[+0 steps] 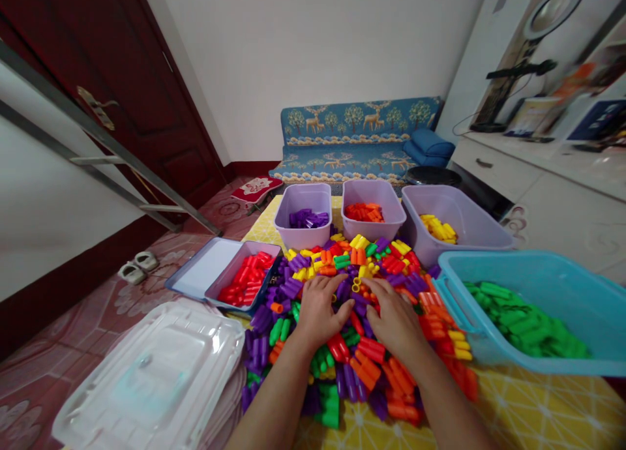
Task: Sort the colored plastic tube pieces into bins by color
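A heap of small plastic tube-shaped pieces [370, 351] in red, orange, yellow, green and purple covers the middle of the table. My left hand [320, 306] rests palm down on the heap, its thumb apart from the fingers. Beside it, my right hand [395, 316] also lies over the pieces, with thumb and fingers apart. Small yellow ring-like ends [357, 285] show in the gap between my hands. Neither hand visibly grips a piece; what lies under the palms is hidden.
Purple bins behind the heap hold purple [303, 240], orange [374, 231] and yellow [425, 248] pieces. On the right, a turquoise bin [493, 357] contains green ones. Red pieces fill a shallow box [218, 285] at left, near stacked clear lids [195, 332]. A patterned sofa [342, 153] stands behind.
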`<state>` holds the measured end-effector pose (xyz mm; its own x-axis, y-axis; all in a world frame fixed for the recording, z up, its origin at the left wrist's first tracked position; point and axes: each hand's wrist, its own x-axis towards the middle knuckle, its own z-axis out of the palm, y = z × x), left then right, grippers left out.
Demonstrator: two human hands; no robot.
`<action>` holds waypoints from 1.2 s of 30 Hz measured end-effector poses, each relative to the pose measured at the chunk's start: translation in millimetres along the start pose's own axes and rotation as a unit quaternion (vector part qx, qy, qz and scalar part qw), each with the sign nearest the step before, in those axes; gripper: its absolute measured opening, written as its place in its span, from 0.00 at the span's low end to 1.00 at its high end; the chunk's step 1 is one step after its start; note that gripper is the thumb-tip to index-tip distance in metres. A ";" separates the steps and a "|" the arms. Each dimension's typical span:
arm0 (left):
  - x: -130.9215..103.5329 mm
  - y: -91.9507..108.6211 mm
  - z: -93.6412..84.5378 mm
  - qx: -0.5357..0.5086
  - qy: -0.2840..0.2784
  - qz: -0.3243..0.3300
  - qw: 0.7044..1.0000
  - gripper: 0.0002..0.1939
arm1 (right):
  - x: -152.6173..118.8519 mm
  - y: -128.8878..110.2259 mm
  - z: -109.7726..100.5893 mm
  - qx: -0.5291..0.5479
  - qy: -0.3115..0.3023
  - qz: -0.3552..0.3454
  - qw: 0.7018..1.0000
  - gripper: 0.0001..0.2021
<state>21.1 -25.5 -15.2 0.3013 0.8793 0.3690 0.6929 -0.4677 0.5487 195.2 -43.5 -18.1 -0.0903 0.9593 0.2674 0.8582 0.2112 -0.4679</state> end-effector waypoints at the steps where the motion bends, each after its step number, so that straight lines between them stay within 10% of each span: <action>1: -0.2 -0.4 0.2 -0.001 0.001 0.001 1.000 0.25 | -0.1 -1.3 -0.1 0.029 -0.005 -0.009 1.000 0.28; 8: 0.3 -4.0 3.5 -0.015 0.016 -0.009 1.000 0.24 | 2.4 -8.4 -6.1 0.215 -0.016 -0.081 0.973 0.31; 14: 0.6 -5.9 7.9 -0.009 0.050 -0.033 0.998 0.22 | 6.3 13.5 4.2 0.112 0.099 -0.013 0.989 0.23; 36: -2.1 -6.2 6.4 -0.111 0.068 0.011 0.991 0.27 | -2.9 -28.1 -14.0 0.332 -0.024 -0.023 0.943 0.26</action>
<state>20.3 -23.9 -24.2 0.2131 0.8553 0.4723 0.5210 -0.5084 0.6856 178.4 -54.8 6.0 -0.1555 0.9502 0.2701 0.3490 0.3086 -0.8848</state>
